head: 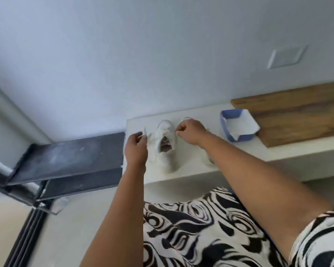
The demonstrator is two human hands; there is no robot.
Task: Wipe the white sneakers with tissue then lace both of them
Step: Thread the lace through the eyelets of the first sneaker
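A white sneaker (165, 145) stands on the white ledge (191, 172), toe toward the wall, its opening facing me. My left hand (136, 149) pinches one white lace end to the left of the shoe. My right hand (191, 131) pinches the other lace end to the right, pulled outward. The second white sneaker (208, 158) lies mostly hidden under my right forearm; only its heel and toe tip show. A blue tissue box (237, 125) with white tissue in it sits to the right of the shoes.
A wooden board (297, 114) lies on the ledge right of the tissue box. A dark metal shelf (69, 158) juts out left of the ledge. A white wall rises behind. My patterned black-and-white clothing fills the lower frame.
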